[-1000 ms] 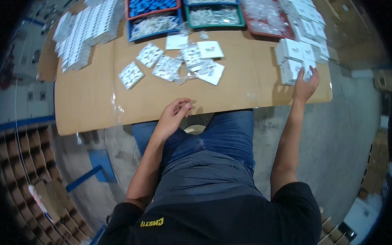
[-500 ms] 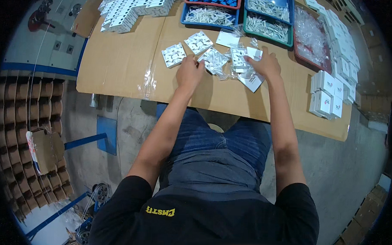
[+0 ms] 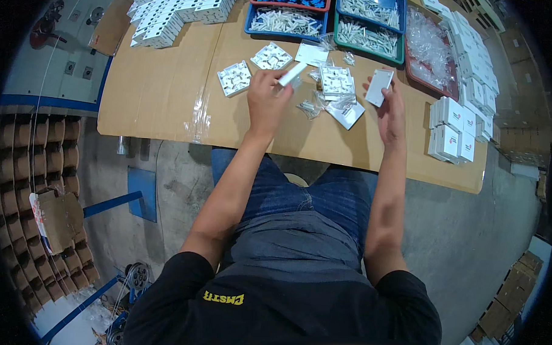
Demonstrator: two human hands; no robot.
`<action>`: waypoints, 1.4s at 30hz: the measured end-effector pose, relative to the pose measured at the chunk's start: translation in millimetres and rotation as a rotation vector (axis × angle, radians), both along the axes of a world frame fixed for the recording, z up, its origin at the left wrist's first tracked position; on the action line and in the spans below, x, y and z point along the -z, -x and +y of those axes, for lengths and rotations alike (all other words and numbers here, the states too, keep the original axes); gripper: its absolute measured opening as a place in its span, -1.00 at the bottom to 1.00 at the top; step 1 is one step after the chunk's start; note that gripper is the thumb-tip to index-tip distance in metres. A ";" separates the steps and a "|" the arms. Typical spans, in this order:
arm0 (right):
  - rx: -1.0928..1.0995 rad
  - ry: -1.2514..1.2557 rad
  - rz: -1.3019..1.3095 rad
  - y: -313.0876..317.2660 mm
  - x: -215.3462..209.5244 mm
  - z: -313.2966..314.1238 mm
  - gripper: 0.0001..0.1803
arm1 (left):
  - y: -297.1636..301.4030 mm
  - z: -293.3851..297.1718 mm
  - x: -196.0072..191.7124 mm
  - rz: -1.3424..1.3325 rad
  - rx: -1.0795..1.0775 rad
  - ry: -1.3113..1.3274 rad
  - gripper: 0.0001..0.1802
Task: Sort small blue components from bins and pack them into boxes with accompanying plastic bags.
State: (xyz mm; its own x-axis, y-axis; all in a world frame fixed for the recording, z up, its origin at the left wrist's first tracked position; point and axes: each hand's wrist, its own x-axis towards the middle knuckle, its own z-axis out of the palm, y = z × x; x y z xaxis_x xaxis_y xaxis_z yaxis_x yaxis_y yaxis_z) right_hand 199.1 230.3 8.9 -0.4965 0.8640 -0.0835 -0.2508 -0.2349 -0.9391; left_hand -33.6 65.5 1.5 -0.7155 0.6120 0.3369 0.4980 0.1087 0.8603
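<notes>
My left hand (image 3: 266,106) is closed round a white square plate (image 3: 292,74), tilted so that mostly its edge shows, with some clear plastic beneath it. Over the table to the right, my right hand (image 3: 392,114) grips a flat white panel (image 3: 378,87) with its plain face up. Between the hands lies a white square frame with small fittings (image 3: 338,81). Below it are a white panel (image 3: 346,116) and a small clear bag of parts (image 3: 310,108). Near my left hand rest two similar frames, one at the left (image 3: 234,78) and one farther back (image 3: 271,56).
Cardboard covers the table (image 3: 163,101). White boxed units are stacked at the far left (image 3: 187,11) and right (image 3: 454,127). At the back stand a blue tray of white plugs (image 3: 287,22), a green tray (image 3: 369,39) and a red tray of clear bags (image 3: 427,53).
My left hand has raised a white square plate off the table, uncovering a small bag of parts. The right hand has lifted a white panel and moved right, away from the middle frame.
</notes>
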 end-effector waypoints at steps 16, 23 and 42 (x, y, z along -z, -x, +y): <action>-0.569 0.577 0.830 31.0 -14.4 -51.8 -0.19 | -19.4 -17.5 -16.7 -1.580 0.381 -0.598 -0.17; -0.223 -0.312 -0.075 51.2 -43.4 -91.8 -0.43 | -34.7 -30.5 -20.7 -1.735 0.482 -0.508 -0.42; -0.090 -0.977 -0.339 85.1 -28.5 -133.4 -0.37 | -50.6 -41.1 -41.0 -1.560 0.340 -0.514 -0.44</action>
State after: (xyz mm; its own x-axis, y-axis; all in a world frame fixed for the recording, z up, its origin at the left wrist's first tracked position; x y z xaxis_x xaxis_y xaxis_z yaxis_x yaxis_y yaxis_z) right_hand 114.0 96.9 37.3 -0.6438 0.5912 0.4859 0.0432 0.6620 -0.7483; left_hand 17.1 24.4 42.5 -0.4024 0.8581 -0.3190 -0.8683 -0.2474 0.4300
